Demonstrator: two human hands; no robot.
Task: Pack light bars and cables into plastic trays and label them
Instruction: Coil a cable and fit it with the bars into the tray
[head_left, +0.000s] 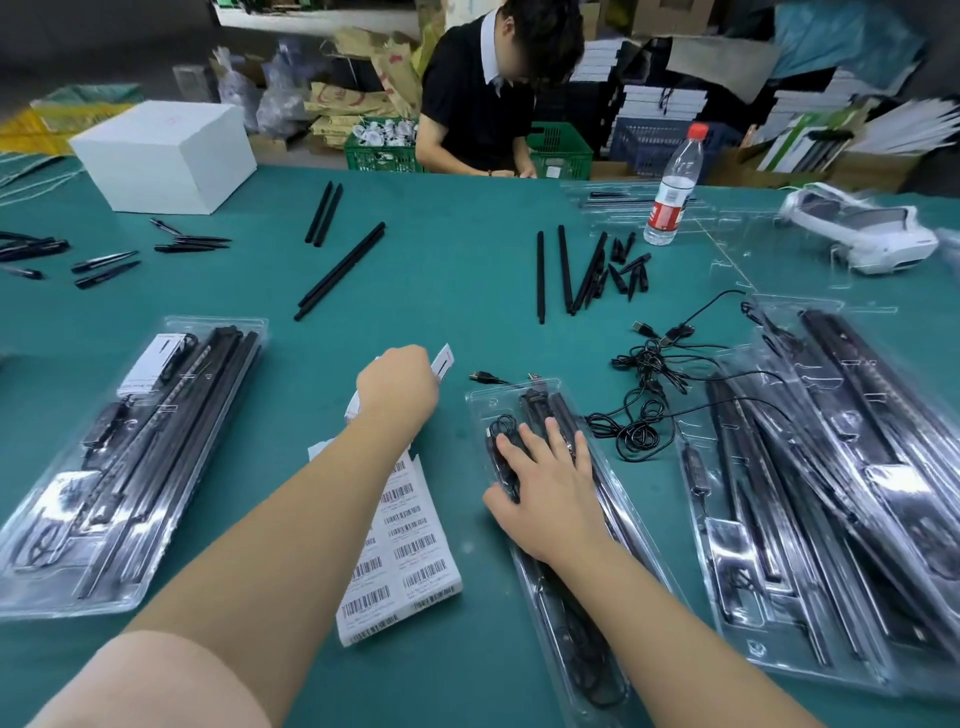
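The left hand (397, 387) pinches a small white label (444, 362) lifted off the barcode sheet (402, 540); the right hand (545, 486) lies flat, fingers spread, pressing the tray (558, 525). The tray sits just right of the sheet, holding black bars and a coiled cable under clear, glossy plastic. To do the step well, she should likely keep the tray pinned, lay the label on a flat patch and smooth it from one edge.

I work in a packing workshop. Stacked boxed goods (660, 104), flattened cardboard cartons (358, 88) and green plastic crates (379, 153) line my green-covered worktable (457, 249).
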